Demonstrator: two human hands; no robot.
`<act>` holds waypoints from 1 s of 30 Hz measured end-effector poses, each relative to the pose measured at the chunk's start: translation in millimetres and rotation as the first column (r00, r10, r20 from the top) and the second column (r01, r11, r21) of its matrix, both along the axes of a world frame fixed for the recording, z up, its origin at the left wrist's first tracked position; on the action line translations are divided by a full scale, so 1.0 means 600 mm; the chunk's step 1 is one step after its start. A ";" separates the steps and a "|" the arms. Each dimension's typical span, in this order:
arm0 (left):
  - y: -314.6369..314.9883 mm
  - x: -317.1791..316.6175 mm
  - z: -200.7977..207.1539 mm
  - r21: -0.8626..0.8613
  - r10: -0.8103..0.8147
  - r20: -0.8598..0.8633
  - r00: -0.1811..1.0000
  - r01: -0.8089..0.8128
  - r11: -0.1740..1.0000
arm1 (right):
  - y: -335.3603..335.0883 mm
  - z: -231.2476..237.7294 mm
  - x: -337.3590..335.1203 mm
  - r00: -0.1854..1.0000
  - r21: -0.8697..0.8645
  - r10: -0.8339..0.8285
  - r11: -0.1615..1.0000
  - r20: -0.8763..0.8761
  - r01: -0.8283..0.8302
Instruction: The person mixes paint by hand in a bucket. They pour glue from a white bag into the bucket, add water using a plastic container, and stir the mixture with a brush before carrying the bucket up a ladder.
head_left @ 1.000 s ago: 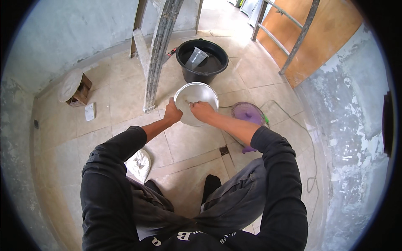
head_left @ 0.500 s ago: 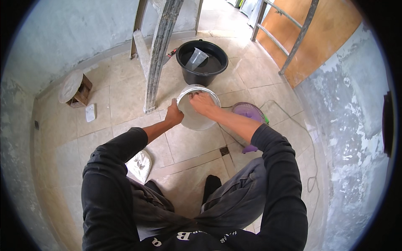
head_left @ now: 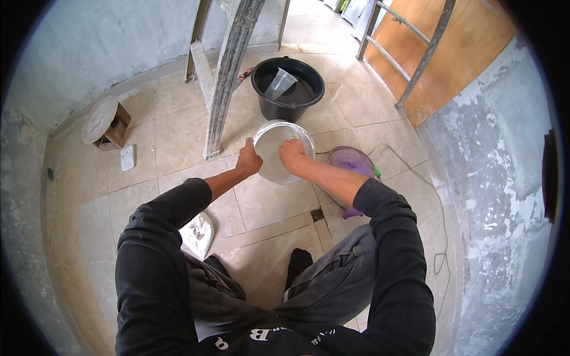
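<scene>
A pale, whitish bucket (head_left: 271, 172) stands on the tiled floor in front of me. My left hand (head_left: 249, 159) is closed on the left side of its rim. Over the bucket's opening, toward its right side, is my right hand (head_left: 292, 155), its fingers curled down inside. Whatever those fingers hold, if anything, is hidden. Just beyond the bucket sits a black tub (head_left: 284, 113), with a clear plastic cup (head_left: 280, 84) leaning inside it.
A stained ladder (head_left: 222, 83) rises left of the tub; another ladder (head_left: 428, 50) leans by a wooden board (head_left: 457, 41). To the right are a purple fan (head_left: 350, 160) and a loose cable (head_left: 415, 169). A white bag (head_left: 198, 235) lies by my left foot, a small stool (head_left: 105, 121) farther left.
My right hand has shifted from the bucket's far inner side toward its right side and nearer to me. My left hand keeps its grip on the rim.
</scene>
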State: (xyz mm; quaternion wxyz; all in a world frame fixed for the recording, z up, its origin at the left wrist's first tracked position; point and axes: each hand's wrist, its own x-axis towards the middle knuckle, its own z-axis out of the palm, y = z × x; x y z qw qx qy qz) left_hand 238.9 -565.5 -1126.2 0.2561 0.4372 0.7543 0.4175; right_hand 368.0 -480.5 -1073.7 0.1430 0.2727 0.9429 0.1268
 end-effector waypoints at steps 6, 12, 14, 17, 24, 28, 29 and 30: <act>0.006 0.012 0.007 -0.049 -0.025 -0.032 0.999 0.023 0.999 | -0.003 -0.020 0.027 0.995 -0.219 0.042 0.974 -0.091 -0.061; 0.001 0.006 -0.014 0.023 -0.043 -0.069 0.997 0.045 0.999 | -0.011 -0.008 0.013 0.983 -0.479 -0.112 0.877 -0.144 0.030; -0.003 0.008 -0.003 0.026 -0.049 -0.028 0.998 0.049 0.998 | 0.002 -0.016 0.011 0.967 -0.534 -0.208 0.840 -0.149 0.098; -0.006 0.011 0.015 0.031 -0.046 0.008 0.999 0.046 0.998 | 0.022 -0.023 0.013 0.912 -0.623 -0.301 0.780 -0.279 0.067; 0.005 -0.005 -0.001 -0.012 -0.043 0.031 0.999 0.044 0.999 | 0.011 0.013 -0.010 0.844 -0.428 -0.110 0.891 -0.525 -0.150; 0.007 0.003 0.007 -0.018 -0.061 0.031 0.998 0.061 0.998 | 0.018 0.014 -0.001 0.932 -0.421 0.006 0.891 -0.362 -0.169; 0.007 0.005 0.008 0.002 -0.062 0.031 0.998 0.062 0.998 | 0.020 0.009 0.005 0.945 -0.415 0.037 0.892 -0.324 -0.177; 0.007 0.007 0.009 0.023 -0.064 0.030 0.997 0.064 0.998 | 0.022 0.005 0.013 0.954 -0.417 0.057 0.890 -0.294 -0.182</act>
